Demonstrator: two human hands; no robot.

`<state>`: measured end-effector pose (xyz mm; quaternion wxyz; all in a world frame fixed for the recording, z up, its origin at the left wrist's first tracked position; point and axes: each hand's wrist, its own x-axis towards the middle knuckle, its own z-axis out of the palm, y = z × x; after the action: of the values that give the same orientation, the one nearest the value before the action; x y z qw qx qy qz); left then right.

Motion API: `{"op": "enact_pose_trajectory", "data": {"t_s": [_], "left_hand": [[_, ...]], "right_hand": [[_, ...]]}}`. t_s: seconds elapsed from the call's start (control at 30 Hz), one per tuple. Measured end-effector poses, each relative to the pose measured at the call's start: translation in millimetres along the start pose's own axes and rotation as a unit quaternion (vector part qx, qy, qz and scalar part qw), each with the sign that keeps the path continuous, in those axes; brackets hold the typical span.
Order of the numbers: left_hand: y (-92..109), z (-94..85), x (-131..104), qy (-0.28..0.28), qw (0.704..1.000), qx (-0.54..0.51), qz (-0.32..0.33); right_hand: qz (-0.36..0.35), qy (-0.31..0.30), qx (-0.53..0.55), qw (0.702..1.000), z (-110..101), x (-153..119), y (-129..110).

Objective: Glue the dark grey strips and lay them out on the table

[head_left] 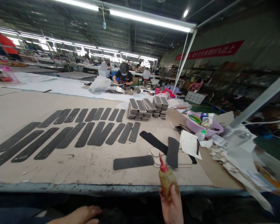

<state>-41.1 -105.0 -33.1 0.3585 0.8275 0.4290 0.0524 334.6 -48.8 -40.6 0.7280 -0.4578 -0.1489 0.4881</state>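
the right hand (172, 205) is closed around a bottle (167, 180), thumb and fingers on its lower part, its red tip (162, 163) pointing up in front of the worktop's (84, 188) near edge. the left hand (90, 213) is low, below that edge, fingers bent; its grip is too dark to tell. on the worktop, dark strips (84, 134) lie in two rows at left, stacks (140, 109) stand behind, and one strip (133, 162) lies flat near the bottle, left of some pale pieces (184, 158).
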Motion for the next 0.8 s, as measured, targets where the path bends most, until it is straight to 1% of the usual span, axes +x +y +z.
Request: {"op": "enact_pose_trajectory", "data": {"t_s": [0.03, 0.07, 0.13, 0.17, 0.23, 0.27, 0.3, 0.4, 0.47, 0.53, 0.67, 0.73, 0.8], "left_hand": [[15.2, -12.0, 2.9, 0.026, 0.999, 0.006, 0.018], [28.4, -24.4, 7.5, 0.050, 0.997, 0.022, 0.055], [45.5, -48.0, 21.3, 0.133, 0.984, 0.048, 0.109], [48.5, -58.2, 29.8, 0.177, 0.974, 0.063, 0.126], [45.0, -73.7, 48.7, 0.247, 0.956, 0.098, 0.127], [39.8, -78.8, 58.4, 0.265, 0.950, 0.118, 0.118], [33.3, -82.0, 67.6, 0.269, 0.947, 0.137, 0.107], [13.4, -82.8, 89.0, 0.241, 0.950, 0.175, 0.098], [3.9, -79.5, 95.1, 0.231, 0.950, 0.183, 0.106], [-2.0, -76.6, 94.9, 0.236, 0.948, 0.181, 0.116], [-8.0, -74.1, 87.2, 0.257, 0.944, 0.157, 0.137], [-10.5, -72.6, 85.2, 0.267, 0.943, 0.141, 0.139], [-13.2, -70.5, 85.4, 0.272, 0.944, 0.130, 0.137]], "right_hand": [[-0.010, 0.004, -0.016, 1.000, 1.9, -2.5, -2.9], [-0.024, 0.007, -0.037, 0.999, 4.4, -4.9, -5.4], [-0.062, 0.010, -0.089, 0.994, 10.9, -9.2, -8.5], [-0.081, 0.009, -0.117, 0.990, 14.8, -11.2, -9.0], [-0.113, 0.004, -0.178, 0.977, 23.3, -15.4, -8.5], [-0.124, -0.002, -0.212, 0.969, 27.7, -17.8, -7.7], [-0.135, -0.007, -0.245, 0.960, 32.1, -20.6, -6.9], [-0.171, -0.028, -0.324, 0.930, 43.4, -29.6, -3.7], [-0.212, -0.050, -0.356, 0.909, 48.8, -34.9, -1.0], [-0.266, -0.081, -0.392, 0.877, 53.6, -39.1, 1.7], [-0.395, -0.136, -0.444, 0.793, 68.2, -46.2, 5.0], [-0.436, -0.157, -0.450, 0.763, 77.7, -49.8, 6.8], [-0.455, -0.177, -0.457, 0.744, 86.3, -52.8, 10.1]]}}
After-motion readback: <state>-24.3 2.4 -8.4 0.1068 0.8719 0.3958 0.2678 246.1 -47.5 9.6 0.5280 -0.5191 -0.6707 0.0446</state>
